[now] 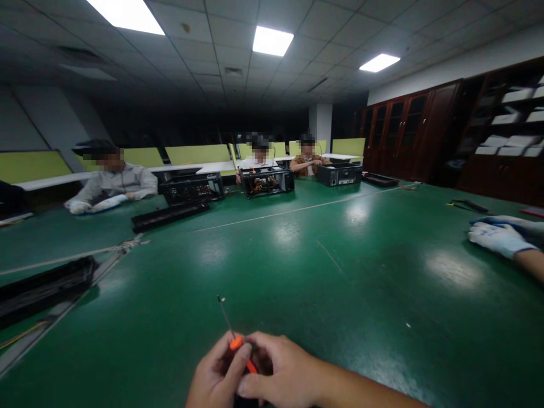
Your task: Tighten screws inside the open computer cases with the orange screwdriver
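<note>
Close to me, at the lower middle of the head view, my left hand (215,374) pinches a screwdriver (237,342) with an orange handle and a thin metal shaft. The shaft points up and slightly left, away from me, and its tip is above the green table (272,277). From the right, my right hand (291,368) closes around the lower part of the same handle. The fingers hide part of the handle, and something dark shows below the hands, which I cannot make out.
Opened computer cases (267,181) stand along the far side, with several people behind them. Long black panels (170,215) lie at the left. A person's gloved hands (499,235) rest on the table at the right, near a dark strap-like object (470,205).
</note>
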Demonstrator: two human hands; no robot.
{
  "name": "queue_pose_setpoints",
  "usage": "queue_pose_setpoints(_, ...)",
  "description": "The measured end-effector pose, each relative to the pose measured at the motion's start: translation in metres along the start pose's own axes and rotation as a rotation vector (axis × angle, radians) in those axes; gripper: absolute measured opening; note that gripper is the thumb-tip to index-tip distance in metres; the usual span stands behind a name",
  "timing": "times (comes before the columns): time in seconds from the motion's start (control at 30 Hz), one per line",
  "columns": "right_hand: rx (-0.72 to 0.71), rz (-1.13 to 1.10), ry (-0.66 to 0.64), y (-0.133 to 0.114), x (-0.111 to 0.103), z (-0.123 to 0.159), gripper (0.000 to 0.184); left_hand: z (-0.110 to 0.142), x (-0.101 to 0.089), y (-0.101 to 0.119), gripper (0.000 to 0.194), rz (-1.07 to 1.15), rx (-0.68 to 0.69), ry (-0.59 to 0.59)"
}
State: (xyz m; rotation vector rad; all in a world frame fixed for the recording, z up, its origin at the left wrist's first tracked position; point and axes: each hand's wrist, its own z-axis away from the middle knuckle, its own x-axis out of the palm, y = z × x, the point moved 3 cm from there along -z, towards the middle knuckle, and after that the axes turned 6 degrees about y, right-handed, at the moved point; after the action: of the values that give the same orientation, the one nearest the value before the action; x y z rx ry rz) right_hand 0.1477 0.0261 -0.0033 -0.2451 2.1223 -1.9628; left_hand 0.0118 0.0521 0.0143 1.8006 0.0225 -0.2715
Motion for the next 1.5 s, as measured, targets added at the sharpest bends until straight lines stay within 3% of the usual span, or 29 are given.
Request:
queue_pose_setpoints(0.3,0.031,-0.175,-0.034,0.0071,0.0042,-0.0039,0.039,0.0012,-0.0011,0.0026,0.042,0.003,-0.031,0.029)
queue_pose_setpoints(0.47,0.045,-0.118,-0.007,0.0060,0.0039,-0.0038,0.040,0.0017,-0.0004,-0.0011,0.036,-0.024,-0.024,-0.035)
queue_pose_setpoints(1.5,0.047,-0.080,-0.005,0.0047,0.0028,-0.0023,0.037,0.0030,0.0007,-0.0007,0.030,-0.047,0.063,-0.072)
